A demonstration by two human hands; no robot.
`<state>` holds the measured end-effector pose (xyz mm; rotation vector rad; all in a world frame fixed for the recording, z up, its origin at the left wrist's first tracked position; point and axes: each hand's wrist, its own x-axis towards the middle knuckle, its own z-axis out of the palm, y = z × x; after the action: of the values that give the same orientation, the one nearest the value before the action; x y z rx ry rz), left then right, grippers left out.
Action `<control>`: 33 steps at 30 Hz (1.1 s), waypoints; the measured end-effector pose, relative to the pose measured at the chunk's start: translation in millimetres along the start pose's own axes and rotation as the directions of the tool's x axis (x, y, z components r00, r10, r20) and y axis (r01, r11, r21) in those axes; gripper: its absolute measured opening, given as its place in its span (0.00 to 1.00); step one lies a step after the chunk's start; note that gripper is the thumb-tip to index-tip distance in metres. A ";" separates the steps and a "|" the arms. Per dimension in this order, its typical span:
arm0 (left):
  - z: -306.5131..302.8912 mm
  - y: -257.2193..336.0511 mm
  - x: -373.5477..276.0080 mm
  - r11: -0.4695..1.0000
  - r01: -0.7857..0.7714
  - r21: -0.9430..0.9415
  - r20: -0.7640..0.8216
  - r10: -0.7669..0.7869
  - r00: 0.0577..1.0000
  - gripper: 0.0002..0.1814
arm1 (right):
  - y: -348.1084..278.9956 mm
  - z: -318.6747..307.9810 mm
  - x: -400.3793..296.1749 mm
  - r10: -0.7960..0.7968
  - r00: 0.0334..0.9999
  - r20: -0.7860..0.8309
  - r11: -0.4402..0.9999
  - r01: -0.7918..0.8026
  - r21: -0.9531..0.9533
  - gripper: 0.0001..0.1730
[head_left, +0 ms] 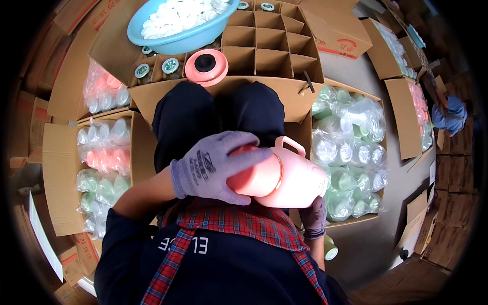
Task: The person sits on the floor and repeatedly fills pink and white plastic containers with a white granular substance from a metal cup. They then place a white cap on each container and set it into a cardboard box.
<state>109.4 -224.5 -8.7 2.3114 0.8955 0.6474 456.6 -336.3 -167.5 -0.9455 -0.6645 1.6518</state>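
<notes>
A pink thermos jug (pixel 297 179) with a loop handle lies tilted across my lap. My left hand (pixel 217 167), in a grey-purple work glove, is closed around the salmon-pink cylindrical part at the jug's left end. Under the jug's right end, my right hand (pixel 314 217), gloved too, grips its edge; most of its fingers are hidden. Beyond my knees a pink ring-shaped piece with a black centre (pixel 206 66) rests on the rim of a divided cardboard box (pixel 272 53). A light-blue basin (pixel 175 45) full of white caps (pixel 183 17) stands on that box.
An open carton (pixel 61 179) of bagged pink, green and white pieces is at the left. Another carton (pixel 377 221) of bagged green and clear pieces stands at the right. A green item (pixel 329 249) lies on the floor. A co-worker in blue (pixel 450 114) is far right.
</notes>
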 end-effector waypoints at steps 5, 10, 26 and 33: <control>-30.8 -28.5 -40.3 0.911 0.347 -0.222 -0.067 -0.369 0.927 0.50 | -2.0 -0.3 25.4 -0.003 0.998 0.059 0.986 -0.007 0.167 0.43; 30.4 4.0 3.9 0.967 -0.094 -0.237 -0.391 -0.006 0.920 0.58 | -11.0 23.8 57.1 -0.056 0.968 0.247 0.993 0.029 0.112 0.42; 21.4 5.8 39.4 0.853 -0.374 -0.364 -0.620 0.079 0.781 0.47 | -20.8 45.9 87.3 0.002 0.943 0.332 0.922 -0.130 0.364 0.46; 7.3 -2.5 45.4 0.882 -0.372 -0.288 -0.603 0.135 0.786 0.48 | -11.9 43.7 99.7 -0.002 0.935 0.354 0.964 -0.092 0.248 0.42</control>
<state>142.6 -192.8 -5.2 1.8956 0.6013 1.5533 414.3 -235.6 -159.9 -0.4799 -0.6433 1.9177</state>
